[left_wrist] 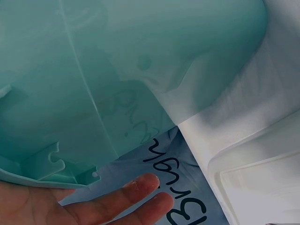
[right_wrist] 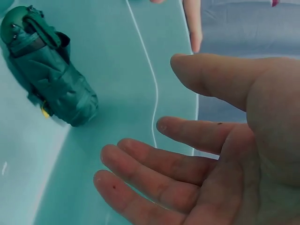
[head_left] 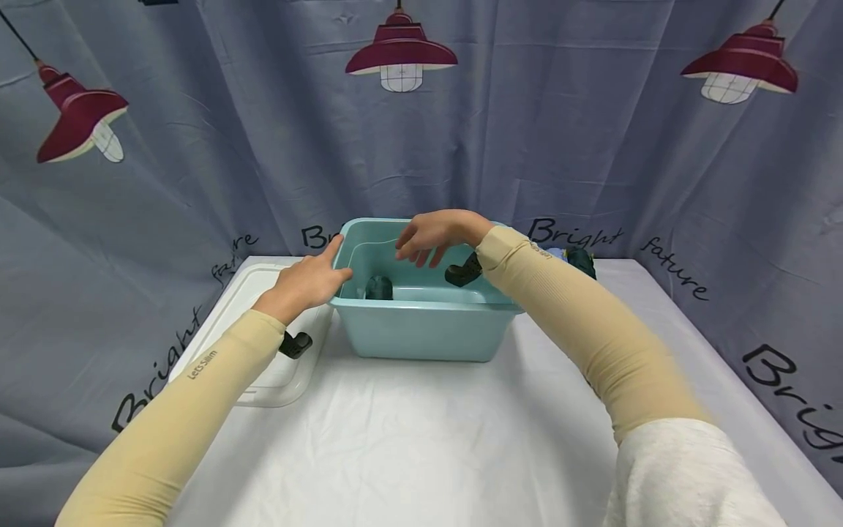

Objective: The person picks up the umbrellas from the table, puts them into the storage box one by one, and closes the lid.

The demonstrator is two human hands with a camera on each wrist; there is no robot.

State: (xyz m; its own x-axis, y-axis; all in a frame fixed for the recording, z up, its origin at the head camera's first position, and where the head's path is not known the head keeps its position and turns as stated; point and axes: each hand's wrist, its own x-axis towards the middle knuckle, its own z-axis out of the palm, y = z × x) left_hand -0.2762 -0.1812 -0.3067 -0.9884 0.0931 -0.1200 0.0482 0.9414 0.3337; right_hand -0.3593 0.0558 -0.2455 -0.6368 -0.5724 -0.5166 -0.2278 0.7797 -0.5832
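A light teal plastic tub (head_left: pixel 421 329) stands on the white table. My left hand (head_left: pixel 309 282) holds its left rim, thumb on the inner side and fingers stretched along the outside. Over the tub's opening hovers my right hand (head_left: pixel 437 233), fingers spread and slightly bent, palm holding nothing. Inside the tub, toward its left end, lies a dark green folded umbrella (right_wrist: pixel 56 75) with a strap at its handle. From the right wrist view, the umbrella sits beyond my fingertips, apart from them.
A white lid (head_left: pixel 276 380) lies flat on the table left of the tub. Behind my right forearm, a dark green bundle (head_left: pixel 581 262) and something blue (head_left: pixel 557 253) show at the tub's right. A grey-blue curtain (head_left: pixel 421 146) hangs around the table (head_left: pixel 421 439).
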